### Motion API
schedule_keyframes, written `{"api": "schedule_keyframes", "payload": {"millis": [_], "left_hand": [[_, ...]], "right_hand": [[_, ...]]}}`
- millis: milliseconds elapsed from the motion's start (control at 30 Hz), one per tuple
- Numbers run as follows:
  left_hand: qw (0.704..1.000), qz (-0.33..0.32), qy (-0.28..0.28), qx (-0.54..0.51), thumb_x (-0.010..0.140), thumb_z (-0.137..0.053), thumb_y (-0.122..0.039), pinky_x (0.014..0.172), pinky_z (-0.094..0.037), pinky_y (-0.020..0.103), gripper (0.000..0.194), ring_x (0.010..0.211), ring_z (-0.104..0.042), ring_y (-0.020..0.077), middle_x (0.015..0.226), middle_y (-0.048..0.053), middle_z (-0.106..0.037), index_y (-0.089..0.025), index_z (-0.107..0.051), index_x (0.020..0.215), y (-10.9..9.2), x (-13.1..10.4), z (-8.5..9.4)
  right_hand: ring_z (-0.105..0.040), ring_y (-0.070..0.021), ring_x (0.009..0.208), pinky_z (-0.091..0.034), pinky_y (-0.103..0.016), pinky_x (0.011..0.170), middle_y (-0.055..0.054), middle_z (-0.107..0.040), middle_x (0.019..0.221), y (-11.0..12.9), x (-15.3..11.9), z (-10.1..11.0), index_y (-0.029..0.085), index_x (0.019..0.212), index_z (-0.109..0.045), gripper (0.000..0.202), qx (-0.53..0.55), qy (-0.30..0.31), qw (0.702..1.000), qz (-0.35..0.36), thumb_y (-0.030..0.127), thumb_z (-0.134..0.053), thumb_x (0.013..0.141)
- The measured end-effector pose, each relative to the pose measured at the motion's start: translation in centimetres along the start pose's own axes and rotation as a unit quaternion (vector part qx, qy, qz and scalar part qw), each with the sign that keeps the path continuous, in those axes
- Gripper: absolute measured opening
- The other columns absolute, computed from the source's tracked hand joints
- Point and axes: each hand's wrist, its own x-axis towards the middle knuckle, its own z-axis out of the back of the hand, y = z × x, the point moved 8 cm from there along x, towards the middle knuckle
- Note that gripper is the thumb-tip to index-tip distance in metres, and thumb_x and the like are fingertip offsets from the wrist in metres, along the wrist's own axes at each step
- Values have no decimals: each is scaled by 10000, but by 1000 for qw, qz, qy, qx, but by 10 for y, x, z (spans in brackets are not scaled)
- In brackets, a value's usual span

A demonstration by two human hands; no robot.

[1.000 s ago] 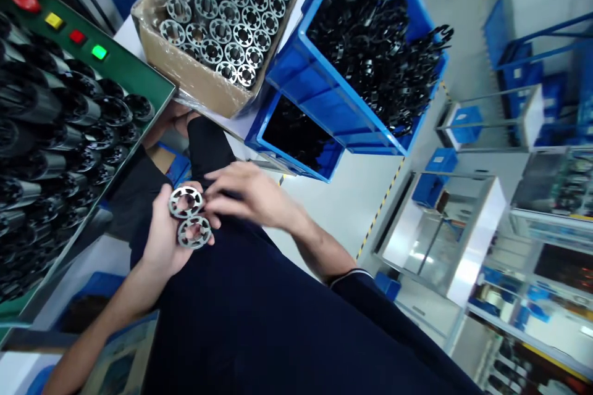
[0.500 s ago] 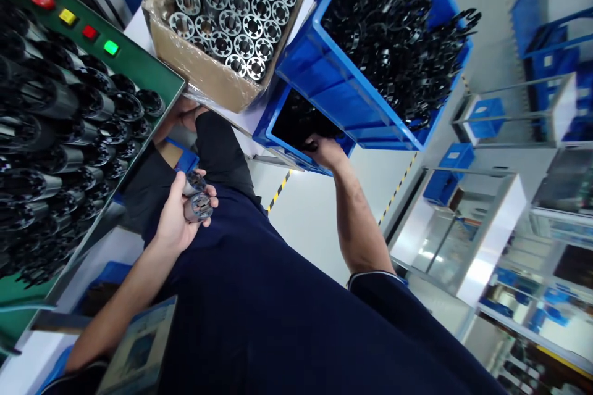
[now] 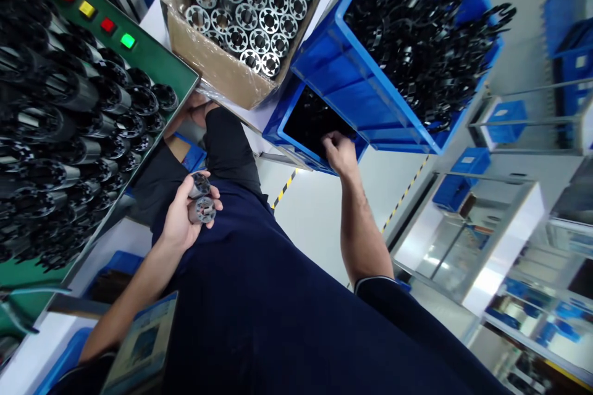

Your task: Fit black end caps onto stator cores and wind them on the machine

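Observation:
Two short metal cylinders (image 3: 202,210) with slotted ends lie side by side in my left hand (image 3: 183,219), its fingers wrapped round them in front of my shirt. My right hand (image 3: 340,152) is at the mouth of the small blue bin (image 3: 319,163), fingers curled together over the dark parts inside; what they hold, if anything, is too small and dark to make out. Above that bin stands a larger blue bin (image 3: 380,105) heaped with black clip-like parts (image 3: 417,37). A cardboard box (image 3: 208,65) of upright slotted metal cylinders (image 3: 269,20) is up and left of my right hand.
Rows of cylinders with black ends cover the green machine (image 3: 152,62) at the left, which has lit buttons (image 3: 107,25). Another person's hand (image 3: 197,105) shows beside the machine's corner. Metal racks (image 3: 504,241) with blue bins stand at the right.
My right hand has risen slightly out of the small bin, with more of its fingers showing. My left hand still holds the two cylinders. The whole view has shifted a little.

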Motion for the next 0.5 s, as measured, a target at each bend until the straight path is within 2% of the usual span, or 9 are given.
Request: {"api": "schedule_keyframes", "payload": {"millis": [67, 133, 233, 300, 333, 367, 433, 500], "left_hand": [[999, -20, 26, 5, 825, -1046, -771, 337, -533, 239, 809, 667, -809, 234, 889, 5, -800, -237, -676, 1307, -5, -2, -2], [998, -39, 51, 5, 856, -1029, -749, 332, -537, 246, 751, 652, -809, 238, 901, 11, -810, -241, -687, 1291, -9, -3, -6], [994, -77, 81, 7, 945, -964, -783, 328, -530, 238, 685, 636, -816, 237, 913, 21, -816, -240, -703, 1273, -15, -3, -18], [989, -106, 105, 12, 1005, -908, -828, 339, -535, 230, 680, 637, -822, 231, 924, 25, -813, -242, -705, 1283, -19, -4, -31], [985, -121, 122, 16, 1024, -888, -844, 346, -537, 224, 684, 634, -821, 226, 924, 25, -809, -244, -703, 1295, -21, -6, -40], [980, -137, 143, 19, 1032, -880, -850, 353, -534, 218, 688, 625, -815, 219, 919, 22, -801, -248, -699, 1310, -22, -8, -50], [966, -169, 191, 32, 1015, -902, -849, 378, -542, 219, 705, 604, -799, 209, 913, 16, -782, -260, -688, 1339, -26, -14, -72], [951, -202, 231, 50, 990, -929, -838, 439, -601, 261, 722, 603, -792, 213, 915, 9, -759, -282, -677, 1376, -28, -20, -89]], "right_hand": [[-797, -339, 994, -674, -537, 1034, -138, -824, 991, 0, -4, 5, 227, 1063, -774, 550, 39, -26, 999, -3, 702, -502, 1122], [-770, -313, 918, -704, -515, 926, -104, -761, 927, 5, -9, 10, 233, 1056, -755, 652, 78, -43, 996, 1, 809, -457, 1131], [-719, -264, 859, -694, -438, 789, -63, -700, 921, 31, -28, 24, 249, 1082, -741, 711, 128, -59, 990, 26, 899, -459, 1137], [-677, -223, 821, -657, -387, 773, -34, -676, 909, 69, -54, 36, 263, 1092, -747, 663, 170, -56, 980, 88, 873, -499, 1173], [-656, -204, 798, -635, -368, 775, -22, -672, 901, 97, -72, 41, 263, 1106, -760, 601, 203, -42, 967, 150, 815, -542, 1203], [-643, -187, 776, -612, -349, 766, -12, -684, 904, 129, -93, 45, 266, 1127, -768, 520, 241, -17, 944, 223, 736, -572, 1236], [-659, -164, 767, -604, -327, 775, -1, -731, 947, 193, -138, 41, 273, 1218, -782, 330, 270, 84, 893, 352, 546, -608, 1278], [-719, -174, 845, -634, -343, 861, -13, -768, 1003, 242, -176, 38, 261, 1213, -768, 226, 266, 119, 843, 453, 430, -629, 1271]]}}
